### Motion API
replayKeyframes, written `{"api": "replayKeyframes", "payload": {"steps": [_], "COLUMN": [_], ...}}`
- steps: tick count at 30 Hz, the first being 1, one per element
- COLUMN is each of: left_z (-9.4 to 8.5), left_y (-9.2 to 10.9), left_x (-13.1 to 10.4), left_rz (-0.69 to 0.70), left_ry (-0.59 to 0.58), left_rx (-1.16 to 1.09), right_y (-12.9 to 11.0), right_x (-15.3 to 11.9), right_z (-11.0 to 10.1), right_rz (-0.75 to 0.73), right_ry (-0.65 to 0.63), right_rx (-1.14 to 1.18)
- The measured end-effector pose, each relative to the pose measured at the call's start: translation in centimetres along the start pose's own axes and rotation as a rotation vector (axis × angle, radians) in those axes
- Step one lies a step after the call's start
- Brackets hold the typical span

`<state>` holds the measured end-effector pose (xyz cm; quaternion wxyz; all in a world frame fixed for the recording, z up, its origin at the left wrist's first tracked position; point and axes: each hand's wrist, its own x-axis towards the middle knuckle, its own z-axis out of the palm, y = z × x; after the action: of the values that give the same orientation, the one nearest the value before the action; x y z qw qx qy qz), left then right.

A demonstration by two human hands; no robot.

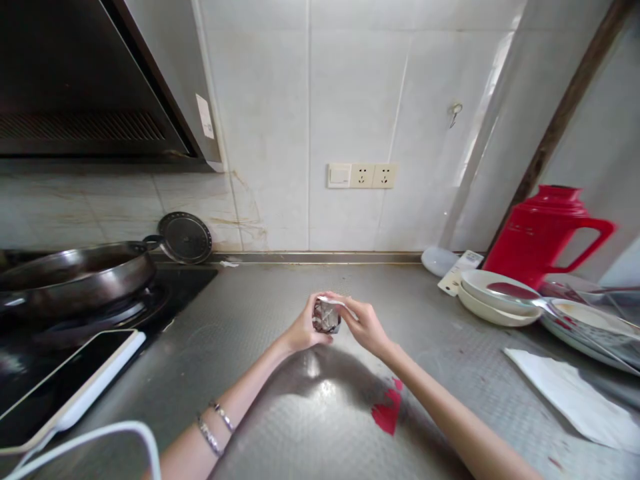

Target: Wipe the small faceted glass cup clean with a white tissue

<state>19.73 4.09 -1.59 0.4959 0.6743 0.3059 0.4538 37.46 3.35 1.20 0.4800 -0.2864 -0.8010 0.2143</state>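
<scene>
Small silvery-brown object: held between two bare hands above the counter

Small silvery-brown object (326, 319): located centrally, above the metal counter (260, 413). Surface shiny and mottled; exact identity cannot be told.

Left hand (302, 328): clamped on the object, fingers curled around its left side, top and underside. Two silvery bracelets (216, 427) on the forearm.

Right hand (366, 327): fingers pinched together on a thin white piece (340, 303) at the object's upper edge. Material of the piece unclear.

Near the right forearm: red patches (387, 408) on the counter surface.

Left side: wide metal pan (83, 277) on the black stove (193, 283); round dark disc (186, 238) leaning against the tiled wall (273, 133) behind it. Nearer the viewer, a phone-like device (65, 383) with dark screen and pale casing, lying at the stove's edge; white cable (117, 428) beside it.

Right side: red flask (537, 233) with a side handle, standing behind stacked pale bowls (495, 308). Patterned dish (590, 320) to their right. Small translucent dish (439, 261) and pale card (460, 273) to their left. White sheet (575, 400) lies flat on the counter nearer the viewer.

Wall: switch-and-socket panel (363, 176) above the hands; hook (455, 113) higher, to the right.
</scene>
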Motion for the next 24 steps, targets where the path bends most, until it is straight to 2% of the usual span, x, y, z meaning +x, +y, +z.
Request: {"api": "replayKeyframes", "payload": {"steps": [4,6,10,11,13,16,18,20,24], "left_z": [-0.14,-0.04,0.17,0.19,0.21,0.26,0.30,0.35,0.42], "left_y": [-0.20,-0.10,0.21,0.23,0.16,-0.11,-0.28,-0.38,-0.36], "left_x": [0.10,0.03,-0.19,-0.21,-0.19,-0.11,-0.10,-0.14,-0.26], "left_rz": [0.036,0.031,-0.018,-0.023,-0.009,0.044,0.060,0.039,0.015], "left_ry": [-0.023,-0.023,-0.011,-0.015,-0.032,-0.049,-0.046,-0.034,-0.012], "left_rx": [-0.019,-0.014,0.019,0.022,0.025,0.046,0.055,0.064,0.101], "right_y": [-0.18,-0.04,-0.02,-0.08,-0.18,-0.07,0.19,0.45,0.42], "right_x": [-0.37,-0.42,-0.61,-0.70,-0.91,-1.04,-0.94,-0.80,-0.88], "right_z": [0.07,0.07,0.31,0.40,0.52,0.33,0.02,-0.17,0.48], "right_rz": [-0.293,-0.303,-0.096,-0.085,-0.169,-0.372,-0.414,-0.341,-0.092], "right_ry": [-0.066,-0.024,0.125,0.136,0.109,-0.010,-0.056,-0.030,0.098], "right_rx": [-0.156,-0.168,-0.120,-0.123,-0.154,-0.212,-0.227,-0.209,-0.181]}}
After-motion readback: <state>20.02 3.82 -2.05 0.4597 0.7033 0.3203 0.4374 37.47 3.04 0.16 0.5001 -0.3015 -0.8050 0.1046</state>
